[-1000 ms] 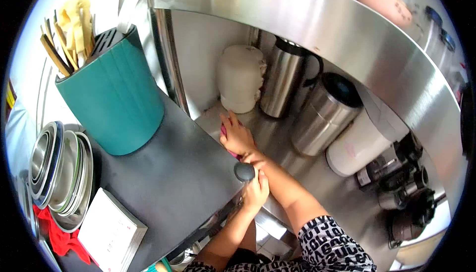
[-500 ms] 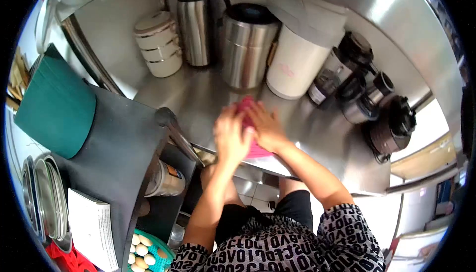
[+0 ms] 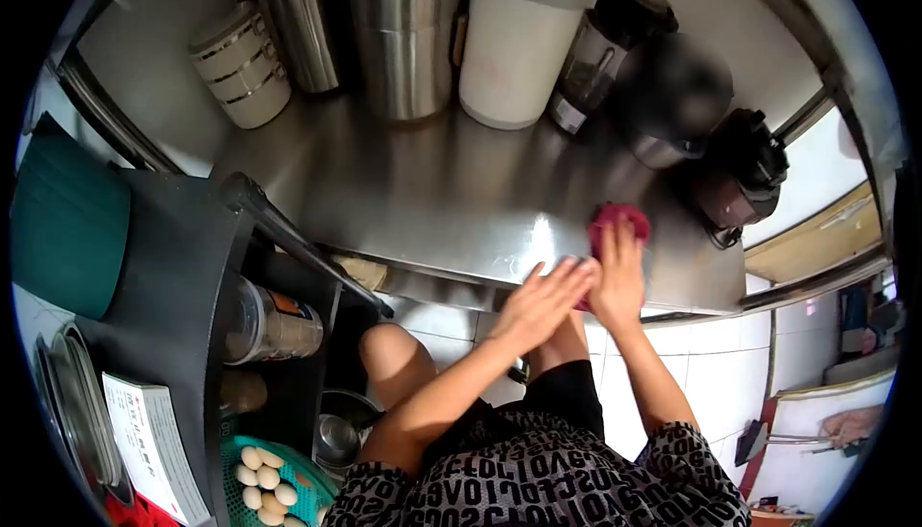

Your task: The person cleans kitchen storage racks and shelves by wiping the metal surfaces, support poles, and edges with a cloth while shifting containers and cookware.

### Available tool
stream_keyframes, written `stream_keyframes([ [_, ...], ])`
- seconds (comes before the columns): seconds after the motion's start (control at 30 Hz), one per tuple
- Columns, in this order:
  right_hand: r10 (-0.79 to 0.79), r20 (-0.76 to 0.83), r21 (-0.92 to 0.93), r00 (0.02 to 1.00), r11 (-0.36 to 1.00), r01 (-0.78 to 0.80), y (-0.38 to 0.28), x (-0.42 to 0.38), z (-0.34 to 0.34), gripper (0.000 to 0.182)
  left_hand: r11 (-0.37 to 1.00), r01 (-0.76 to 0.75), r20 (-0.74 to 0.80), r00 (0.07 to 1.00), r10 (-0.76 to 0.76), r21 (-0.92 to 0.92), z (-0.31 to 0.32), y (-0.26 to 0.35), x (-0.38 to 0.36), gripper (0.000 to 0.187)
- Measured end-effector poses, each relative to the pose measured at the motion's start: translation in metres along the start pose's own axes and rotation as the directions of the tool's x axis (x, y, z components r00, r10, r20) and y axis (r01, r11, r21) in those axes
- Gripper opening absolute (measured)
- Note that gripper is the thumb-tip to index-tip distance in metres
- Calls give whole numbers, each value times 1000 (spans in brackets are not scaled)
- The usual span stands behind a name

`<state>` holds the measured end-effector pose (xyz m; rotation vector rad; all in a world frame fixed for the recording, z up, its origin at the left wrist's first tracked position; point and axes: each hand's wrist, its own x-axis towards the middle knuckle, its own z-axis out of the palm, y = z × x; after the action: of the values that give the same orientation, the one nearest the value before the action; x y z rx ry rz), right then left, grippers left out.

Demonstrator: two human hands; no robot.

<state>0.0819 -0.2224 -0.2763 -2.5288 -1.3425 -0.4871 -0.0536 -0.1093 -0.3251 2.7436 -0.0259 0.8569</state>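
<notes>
A crumpled pink-red cloth (image 3: pixel 631 213) lies on the stainless steel shelf (image 3: pixel 413 201), toward its front right. My right hand (image 3: pixel 619 277) presses flat on it, fingers stretched forward and the palm near the shelf's front edge. Beside it, my left hand (image 3: pixel 547 304) is open with straight fingers pointing right. Its fingertips overlap the right hand's thumb side, and a bit of cloth shows just below them. A dark brown appliance (image 3: pixel 740 177) with a black top stands right of the cloth.
Along the back stand a stacked lunch box (image 3: pixel 245 71), a steel jug (image 3: pixel 303 28), a steel canister (image 3: pixel 403 52), a white dispenser (image 3: pixel 509 57) and a glass-bodied container (image 3: pixel 586 76). A dark rack (image 3: pixel 182 229) at left holds a green bin (image 3: pixel 72 225). Below are eggs in a green basket (image 3: pixel 307 498).
Both hands and the pink-red cloth have moved right along the shelf. My left hand has turned to point right. The view has shifted, placing the back-row containers higher and farther left.
</notes>
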Motion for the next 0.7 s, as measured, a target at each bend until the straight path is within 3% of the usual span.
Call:
stream_keyframes([
  [0.03, -36, 27, 58, 999, 998, 34, -26, 7, 0, 62, 997, 77, -96, 992, -78, -21, -13, -9, -15, 46],
  [0.07, -96, 6, 200, 995, 975, 93, -53, 12, 2, 65, 980, 132, -203, 974, -101, 150, -17, -25, -35, 42],
  [0.1, -190, 87, 215, 978, 962, 167, -80, 22, 3, 67, 929, 217, -307, 944, -121, 300, -21, -41, -56, 40],
  [0.17, -362, 91, 260, 928, 908, 329, -136, 40, 13, 66, 848, 429, -394, 871, -295, 311, -48, -64, -92, 36],
  [0.2, -438, -58, 333, 897, 839, 431, -164, 47, 28, 63, 772, 572, -373, 804, -463, 276, -73, -61, -99, 37],
  [0.23, -519, -66, 389, 852, 773, 501, -193, 56, 42, 63, 766, 594, -506, 753, -420, 247, -79, -66, -113, 38],
  [0.27, -579, -228, 443, 783, 654, 613, -220, 64, 61, 62, 734, 641, -530, 712, -461, 222, -90, -64, -123, 43],
  [0.3, -704, -194, 321, 683, 613, 722, -249, 73, 55, 60, 716, 674, -564, 667, -486, 180, -95, -61, -133, 45],
  [0.33, -654, -381, 436, 653, 496, 751, -274, 78, 73, 59, 665, 728, -593, 614, -522, 168, -104, -52, -135, 44],
  [0.37, -661, -271, 414, 699, 575, 705, -296, 85, 75, 57, 618, 773, -607, 563, -561, 146, -110, -40, -132, 43],
  [0.4, -607, -329, 219, 723, 696, 684, -318, 89, 99, 56, 619, 775, -606, 556, -569, 130, -112, -33, -133, 43],
  [0.43, -662, -207, 99, 720, 718, 689, -319, 90, 93, 56, 616, 778, -608, 550, -573, 123, -113, -29, -135, 43],
  [0.57, -608, -173, 80, 775, 776, 626, -277, 73, 87, 58, 653, 724, -629, 617, -472, 221, -109, -24, -110, 45],
  [0.63, -547, -65, 154, 835, 821, 550, -221, 58, 67, 62, 716, 642, -619, 687, -379, 274, -103, -23, -81, 45],
  [0.7, -451, -63, 201, 890, 868, 454, -162, 36, 56, 63, 771, 573, -571, 744, -346, 279, -87, -13, -45, 45],
])
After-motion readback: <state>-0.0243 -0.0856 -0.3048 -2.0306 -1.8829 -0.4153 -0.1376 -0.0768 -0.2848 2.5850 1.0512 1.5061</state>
